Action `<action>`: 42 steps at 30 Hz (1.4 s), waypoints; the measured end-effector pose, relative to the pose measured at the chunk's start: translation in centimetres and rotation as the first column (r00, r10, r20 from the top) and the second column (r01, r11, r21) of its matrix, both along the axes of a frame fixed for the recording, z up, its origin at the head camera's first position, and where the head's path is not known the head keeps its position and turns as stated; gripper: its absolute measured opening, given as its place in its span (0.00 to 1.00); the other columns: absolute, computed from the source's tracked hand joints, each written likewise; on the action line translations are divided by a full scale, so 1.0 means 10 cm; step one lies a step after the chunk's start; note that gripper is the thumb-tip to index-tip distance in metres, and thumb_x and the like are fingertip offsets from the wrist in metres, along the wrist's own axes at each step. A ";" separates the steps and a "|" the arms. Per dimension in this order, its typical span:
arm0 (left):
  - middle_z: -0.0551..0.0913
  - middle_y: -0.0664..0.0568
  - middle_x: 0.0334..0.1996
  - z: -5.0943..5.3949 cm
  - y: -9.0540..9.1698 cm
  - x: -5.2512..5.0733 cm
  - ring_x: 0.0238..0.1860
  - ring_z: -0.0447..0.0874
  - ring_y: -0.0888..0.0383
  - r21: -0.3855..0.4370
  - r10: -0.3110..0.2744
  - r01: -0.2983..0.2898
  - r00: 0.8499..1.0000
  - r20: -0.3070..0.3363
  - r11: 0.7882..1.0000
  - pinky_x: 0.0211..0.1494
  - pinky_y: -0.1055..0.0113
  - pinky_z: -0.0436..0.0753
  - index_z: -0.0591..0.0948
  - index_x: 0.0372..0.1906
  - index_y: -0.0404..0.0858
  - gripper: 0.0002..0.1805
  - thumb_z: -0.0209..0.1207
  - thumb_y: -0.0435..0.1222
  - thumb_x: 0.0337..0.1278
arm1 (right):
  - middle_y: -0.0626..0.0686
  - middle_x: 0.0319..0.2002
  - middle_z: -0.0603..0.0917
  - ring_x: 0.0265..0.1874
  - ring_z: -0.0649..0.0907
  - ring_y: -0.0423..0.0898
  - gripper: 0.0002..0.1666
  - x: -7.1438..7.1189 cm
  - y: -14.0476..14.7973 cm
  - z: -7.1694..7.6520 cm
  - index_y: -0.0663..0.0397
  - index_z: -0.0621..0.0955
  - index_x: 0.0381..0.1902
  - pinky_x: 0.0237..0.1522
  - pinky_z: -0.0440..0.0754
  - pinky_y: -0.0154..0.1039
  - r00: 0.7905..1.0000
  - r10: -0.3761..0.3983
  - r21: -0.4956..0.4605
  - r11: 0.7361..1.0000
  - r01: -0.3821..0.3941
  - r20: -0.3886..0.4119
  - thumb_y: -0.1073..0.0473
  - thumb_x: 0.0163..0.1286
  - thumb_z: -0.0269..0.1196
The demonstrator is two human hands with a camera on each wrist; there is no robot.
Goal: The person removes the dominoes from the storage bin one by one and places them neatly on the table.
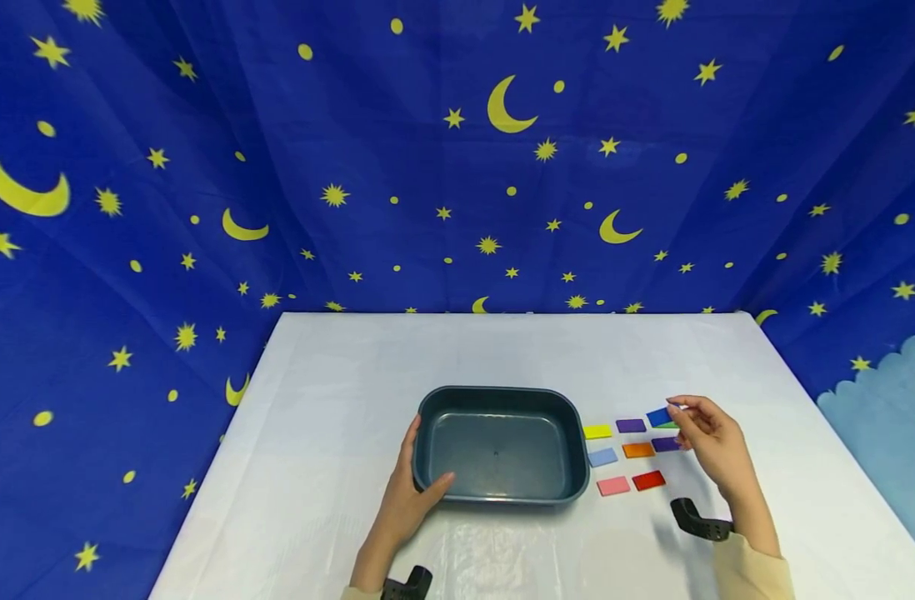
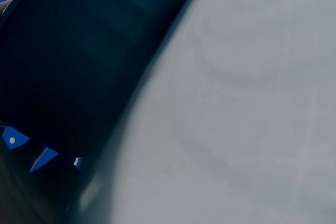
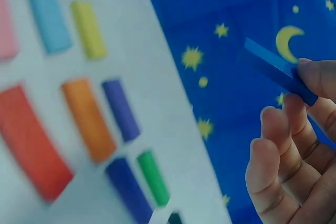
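Observation:
A dark teal plastic basin [image 1: 495, 454] stands on the table. My left hand [image 1: 405, 498] grips its left side, thumb over the near rim and fingers along the outer wall. In the left wrist view the basin's dark wall [image 2: 105, 51] fills the upper left, and the hand is mostly hidden in shadow. To the right of the basin, my right hand [image 1: 716, 446] pinches a flat blue domino-like block [image 3: 278, 72] between thumb and fingertips. It is held above the table, over a green block [image 3: 153, 178] and a dark purple block [image 3: 128, 190].
More blocks lie right of the basin: yellow [image 1: 597, 432], purple [image 1: 631, 425], light blue [image 1: 602, 457], orange [image 1: 638, 450], pink [image 1: 613, 486] and red [image 1: 648, 480]. A white cover lies over the table [image 1: 337, 400]. Behind hangs a blue star-patterned curtain [image 1: 397, 117].

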State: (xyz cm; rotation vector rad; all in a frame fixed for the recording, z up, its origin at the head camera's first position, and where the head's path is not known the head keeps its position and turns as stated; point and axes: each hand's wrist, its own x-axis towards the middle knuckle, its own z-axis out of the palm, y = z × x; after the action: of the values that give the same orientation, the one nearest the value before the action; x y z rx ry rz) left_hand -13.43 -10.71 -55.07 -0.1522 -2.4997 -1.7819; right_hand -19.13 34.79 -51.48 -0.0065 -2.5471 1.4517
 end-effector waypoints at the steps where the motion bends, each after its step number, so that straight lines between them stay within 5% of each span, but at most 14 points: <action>1: 0.51 0.54 0.73 0.00 0.00 0.00 0.71 0.49 0.47 0.001 0.001 -0.001 1.000 -0.001 1.000 0.62 0.35 0.55 0.47 0.74 0.61 0.50 0.65 0.45 0.53 | 0.57 0.31 0.79 0.22 0.77 0.47 0.22 0.00 0.07 -0.06 0.55 0.77 0.52 0.21 0.78 0.36 1.000 0.007 0.013 1.000 -0.007 0.003 0.46 0.70 0.57; 5: 0.51 0.54 0.73 -0.01 0.00 0.00 0.71 0.49 0.47 0.001 0.002 -0.002 1.000 -0.004 1.000 0.63 0.36 0.55 0.47 0.74 0.61 0.49 0.65 0.45 0.53 | 0.56 0.31 0.78 0.22 0.78 0.45 0.24 0.08 0.21 -0.21 0.54 0.78 0.51 0.21 0.78 0.35 0.999 -0.052 0.057 0.997 0.051 0.012 0.41 0.69 0.57; 14: 0.51 0.52 0.73 -0.02 0.00 -0.01 0.71 0.50 0.46 0.001 0.004 -0.004 1.000 -0.001 1.000 0.62 0.35 0.56 0.47 0.74 0.62 0.50 0.65 0.45 0.53 | 0.60 0.29 0.77 0.20 0.77 0.43 0.22 0.39 0.00 0.13 0.68 0.75 0.52 0.21 0.77 0.36 0.982 -0.124 0.103 0.989 0.110 0.144 0.53 0.72 0.57; 30: 0.51 0.52 0.73 -0.01 0.00 0.00 0.71 0.50 0.46 0.006 0.002 -0.002 1.000 -0.004 1.000 0.63 0.36 0.55 0.47 0.74 0.62 0.49 0.65 0.45 0.53 | 0.53 0.27 0.77 0.21 0.77 0.44 0.27 0.45 0.12 -0.05 0.70 0.75 0.53 0.22 0.77 0.36 0.933 -0.105 0.165 0.985 0.049 0.345 0.50 0.70 0.59; 42: 0.51 0.51 0.73 -0.02 -0.01 -0.01 0.70 0.51 0.45 0.001 0.000 0.000 1.000 -0.001 1.000 0.61 0.34 0.56 0.47 0.74 0.62 0.50 0.65 0.45 0.52 | 0.51 0.24 0.75 0.20 0.76 0.44 0.28 0.47 0.14 -0.03 0.69 0.76 0.51 0.20 0.73 0.35 0.922 -0.112 0.236 0.971 0.024 0.370 0.47 0.69 0.59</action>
State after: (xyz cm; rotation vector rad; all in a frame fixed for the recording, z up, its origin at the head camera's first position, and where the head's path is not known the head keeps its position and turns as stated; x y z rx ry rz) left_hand -13.50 -10.82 -55.28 -0.1539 -2.4981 -1.7824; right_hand -14.48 36.18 -51.83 -0.3760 -2.9752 1.2213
